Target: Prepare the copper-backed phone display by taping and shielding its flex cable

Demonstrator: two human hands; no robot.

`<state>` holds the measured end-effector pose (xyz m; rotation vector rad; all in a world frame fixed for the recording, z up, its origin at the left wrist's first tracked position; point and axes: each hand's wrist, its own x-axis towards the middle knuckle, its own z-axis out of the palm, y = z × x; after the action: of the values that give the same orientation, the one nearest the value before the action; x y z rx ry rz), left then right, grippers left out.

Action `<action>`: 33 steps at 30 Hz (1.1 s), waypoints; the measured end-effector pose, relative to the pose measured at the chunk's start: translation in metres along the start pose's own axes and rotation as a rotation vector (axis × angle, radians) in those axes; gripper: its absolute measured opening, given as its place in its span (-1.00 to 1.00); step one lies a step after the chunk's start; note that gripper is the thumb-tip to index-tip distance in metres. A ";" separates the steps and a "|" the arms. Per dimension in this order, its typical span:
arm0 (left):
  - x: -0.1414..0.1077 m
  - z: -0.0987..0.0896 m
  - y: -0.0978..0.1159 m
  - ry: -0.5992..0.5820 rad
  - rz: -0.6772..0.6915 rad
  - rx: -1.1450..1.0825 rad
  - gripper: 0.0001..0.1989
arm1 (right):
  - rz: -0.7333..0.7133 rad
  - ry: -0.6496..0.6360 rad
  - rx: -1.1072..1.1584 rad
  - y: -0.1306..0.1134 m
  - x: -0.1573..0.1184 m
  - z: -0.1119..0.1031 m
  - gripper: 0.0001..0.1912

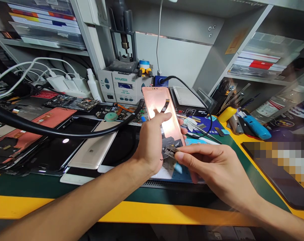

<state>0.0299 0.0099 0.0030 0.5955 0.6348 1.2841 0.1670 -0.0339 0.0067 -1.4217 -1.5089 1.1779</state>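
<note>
My left hand is closed around a copper-coloured phone screen panel, thumb across its face and fingertips showing at the right edge. A short black flex cable lies on the panel, and dark film or residue covers its lower end. Between the thumb and fingers of my right hand is a thin metal razor blade. The blade is at the dark lower end of the panel; whether it touches I cannot tell. The panel is tilted up above the bench.
Phones and panels, including a gold phone, lie to the left under a thick black hose. A soldering station stands behind. Tweezers lie on a blue mat at right, near a yellow bottle and a dark phone.
</note>
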 end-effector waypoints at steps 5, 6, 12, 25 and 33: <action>0.000 -0.001 -0.001 0.003 0.001 0.001 -0.73 | 0.000 -0.024 -0.007 0.000 0.000 0.001 -0.77; 0.000 0.000 -0.001 0.003 0.005 0.002 -0.73 | 0.003 -0.027 -0.008 -0.001 0.001 0.001 -0.77; -0.001 0.002 -0.001 0.014 0.021 0.015 -0.75 | 0.013 -0.023 0.011 0.001 0.000 0.002 -0.81; -0.001 0.000 0.000 0.008 0.010 -0.039 -0.82 | 0.011 -0.025 0.202 0.000 0.001 -0.002 -0.89; 0.002 -0.002 -0.001 0.017 -0.008 -0.038 -0.80 | -0.019 -0.054 0.203 0.003 0.001 -0.002 -0.87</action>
<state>0.0295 0.0114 0.0013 0.5509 0.6249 1.2922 0.1694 -0.0328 0.0042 -1.2465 -1.3926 1.3270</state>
